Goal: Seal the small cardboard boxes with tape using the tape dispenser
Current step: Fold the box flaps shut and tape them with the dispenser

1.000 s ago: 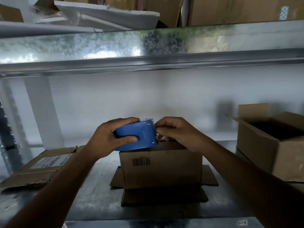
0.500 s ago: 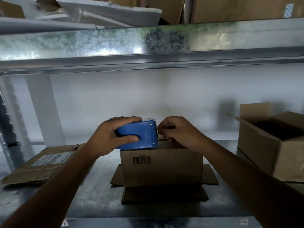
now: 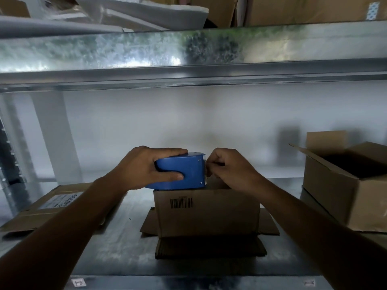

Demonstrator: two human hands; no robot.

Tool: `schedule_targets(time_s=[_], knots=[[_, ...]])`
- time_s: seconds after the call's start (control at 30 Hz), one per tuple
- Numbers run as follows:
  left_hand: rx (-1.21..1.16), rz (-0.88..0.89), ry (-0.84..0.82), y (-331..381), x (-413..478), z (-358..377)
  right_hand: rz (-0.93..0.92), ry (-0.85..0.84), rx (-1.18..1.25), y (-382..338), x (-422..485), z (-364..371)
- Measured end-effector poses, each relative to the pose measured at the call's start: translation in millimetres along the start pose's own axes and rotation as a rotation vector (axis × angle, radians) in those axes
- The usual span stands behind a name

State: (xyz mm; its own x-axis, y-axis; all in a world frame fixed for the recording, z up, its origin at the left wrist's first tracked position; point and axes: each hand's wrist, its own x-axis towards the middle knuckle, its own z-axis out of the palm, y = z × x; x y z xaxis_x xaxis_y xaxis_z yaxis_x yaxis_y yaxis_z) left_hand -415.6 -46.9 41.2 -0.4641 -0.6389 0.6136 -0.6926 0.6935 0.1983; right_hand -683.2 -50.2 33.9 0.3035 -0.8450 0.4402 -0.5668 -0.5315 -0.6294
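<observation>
A small cardboard box (image 3: 207,212) with a barcode stands on the metal shelf (image 3: 117,248), its lower flaps spread flat around it. On top of it rests a blue tape dispenser (image 3: 188,172). My left hand (image 3: 144,168) grips the dispenser's body from the left, thumb on the near side. My right hand (image 3: 230,170) has its fingers curled at the dispenser's toothed right end and pinches the tape end there; the tape itself is barely visible.
A larger open cardboard box (image 3: 343,183) stands at the right. A flattened carton (image 3: 48,208) with a white label lies at the left. A galvanized upper shelf (image 3: 188,53) hangs overhead. A grey upright post (image 3: 54,135) stands at the back left.
The dispenser has levelled and settled lower onto the box top. My right hand stays at its cutter end, fingers closing in on the tape.
</observation>
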Motion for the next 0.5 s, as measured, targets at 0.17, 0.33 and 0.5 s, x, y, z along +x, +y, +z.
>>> schedule_targets(time_s=[0.17, 0.33, 0.5], knots=[[-0.023, 0.014, -0.015, 1.6, -0.3, 0.0, 0.006, 0.052, 0.026, 3.5, -4.0, -4.6], [0.003, 0.001, -0.012, 2.3, -0.1, 1.0, 0.052, 0.101, 0.117, 18.3, -15.0, -33.6], [0.032, -0.018, -0.013, 1.7, 0.7, 2.6, 0.073, 0.152, 0.238, 38.0, -29.5, -52.5]])
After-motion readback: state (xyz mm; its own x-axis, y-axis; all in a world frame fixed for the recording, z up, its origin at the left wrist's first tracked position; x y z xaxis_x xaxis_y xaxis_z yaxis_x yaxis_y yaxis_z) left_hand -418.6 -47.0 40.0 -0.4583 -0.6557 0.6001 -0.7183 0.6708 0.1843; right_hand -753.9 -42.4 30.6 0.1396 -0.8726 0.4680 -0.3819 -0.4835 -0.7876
